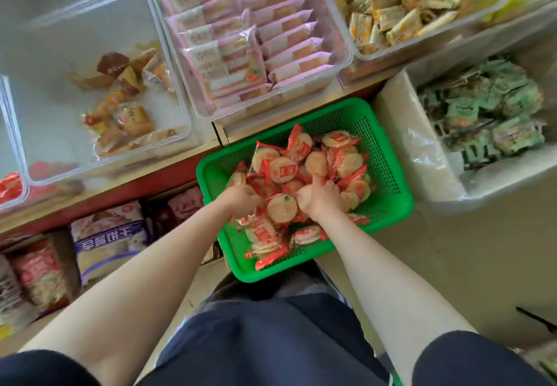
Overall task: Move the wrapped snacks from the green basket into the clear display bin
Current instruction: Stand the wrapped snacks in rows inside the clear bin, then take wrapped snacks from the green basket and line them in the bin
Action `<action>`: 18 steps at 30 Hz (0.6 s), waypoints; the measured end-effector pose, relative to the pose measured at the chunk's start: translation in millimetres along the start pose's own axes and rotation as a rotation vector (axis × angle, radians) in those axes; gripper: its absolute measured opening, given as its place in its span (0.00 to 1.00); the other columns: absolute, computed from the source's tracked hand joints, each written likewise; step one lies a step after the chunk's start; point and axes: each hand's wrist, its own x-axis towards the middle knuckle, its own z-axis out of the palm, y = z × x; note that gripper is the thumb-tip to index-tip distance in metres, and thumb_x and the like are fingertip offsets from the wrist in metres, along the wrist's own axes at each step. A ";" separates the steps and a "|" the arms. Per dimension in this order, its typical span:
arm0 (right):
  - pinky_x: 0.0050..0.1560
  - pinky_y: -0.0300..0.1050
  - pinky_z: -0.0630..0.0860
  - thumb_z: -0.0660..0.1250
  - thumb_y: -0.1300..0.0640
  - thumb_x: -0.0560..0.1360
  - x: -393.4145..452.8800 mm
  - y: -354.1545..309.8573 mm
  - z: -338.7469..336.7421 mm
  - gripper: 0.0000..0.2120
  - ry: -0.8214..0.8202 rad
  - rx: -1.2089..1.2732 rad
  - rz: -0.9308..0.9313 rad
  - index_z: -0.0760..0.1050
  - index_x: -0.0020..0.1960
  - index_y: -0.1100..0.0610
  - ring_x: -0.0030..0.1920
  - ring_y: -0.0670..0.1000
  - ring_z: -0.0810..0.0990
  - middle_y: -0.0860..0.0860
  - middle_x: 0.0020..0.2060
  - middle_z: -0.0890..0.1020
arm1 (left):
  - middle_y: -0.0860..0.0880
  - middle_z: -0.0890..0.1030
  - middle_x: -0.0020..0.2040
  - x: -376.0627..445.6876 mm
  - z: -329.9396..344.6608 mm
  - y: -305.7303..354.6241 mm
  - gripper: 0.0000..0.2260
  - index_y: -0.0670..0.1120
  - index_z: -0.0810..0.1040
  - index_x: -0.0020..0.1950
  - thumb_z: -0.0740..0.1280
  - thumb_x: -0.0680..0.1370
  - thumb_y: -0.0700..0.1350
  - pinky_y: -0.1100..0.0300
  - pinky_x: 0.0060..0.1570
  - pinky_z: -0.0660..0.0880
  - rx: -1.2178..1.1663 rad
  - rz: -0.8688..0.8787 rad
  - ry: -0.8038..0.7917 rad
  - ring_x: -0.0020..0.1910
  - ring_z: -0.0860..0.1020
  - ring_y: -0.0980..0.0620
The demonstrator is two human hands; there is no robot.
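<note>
Round rice-cracker snacks in red-and-clear wrappers (281, 171) heaped in green perforated plastic basket (388, 186). Left hand (241, 197), right hand (321, 197) curled into heap, packets bunched between. Risk judged: slippery wrappers dropped if too many scooped. Target clear plastic display bin unidentifiable; finger contact hidden, picture blurred.

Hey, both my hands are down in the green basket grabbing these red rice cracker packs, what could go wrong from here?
Both hands, left hand and right hand, are gathering several slippery rice cracker packs at once, so some may slip out on the lift and fall to the floor. The green basket seems perched in front of you and might tip. Squeezing could crack the round crackers.
</note>
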 end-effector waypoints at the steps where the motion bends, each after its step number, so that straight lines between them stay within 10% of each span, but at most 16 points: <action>1: 0.66 0.57 0.68 0.70 0.54 0.74 1.3 2.5 -3.5 0.39 -0.002 0.065 0.011 0.52 0.78 0.51 0.68 0.61 0.68 0.59 0.68 0.69 | 0.47 0.83 0.47 -0.1 1.9 -0.9 0.13 0.44 0.80 0.57 0.61 0.80 0.48 0.57 0.44 0.75 -0.060 -0.014 -0.001 0.43 0.81 0.50; 7: 0.51 0.48 0.75 0.68 0.56 0.77 -16.5 6.3 -36.8 0.09 0.120 0.617 -0.048 0.72 0.56 0.52 0.52 0.54 0.76 0.51 0.54 0.77 | 0.46 0.81 0.45 -5.6 20.3 -2.3 0.14 0.41 0.75 0.63 0.63 0.80 0.47 0.57 0.38 0.76 -0.556 -0.133 -0.065 0.37 0.79 0.48; 12: 0.54 0.43 0.73 0.67 0.53 0.79 -36.3 -11.1 -45.7 0.11 -0.122 0.949 -0.234 0.78 0.59 0.53 0.58 0.49 0.76 0.47 0.56 0.79 | 0.47 0.79 0.59 -8.9 33.0 -12.8 0.24 0.51 0.69 0.67 0.72 0.75 0.54 0.51 0.51 0.80 -1.032 -0.074 -0.042 0.54 0.81 0.47; 18: 0.61 0.51 0.74 0.62 0.54 0.80 -19.9 -28.6 -8.7 0.22 -0.112 0.744 -0.014 0.66 0.72 0.54 0.63 0.56 0.74 0.54 0.67 0.72 | 0.41 0.83 0.53 -14.7 27.9 -38.6 0.17 0.40 0.74 0.64 0.70 0.77 0.42 0.59 0.35 0.80 -1.201 -0.100 0.058 0.45 0.83 0.48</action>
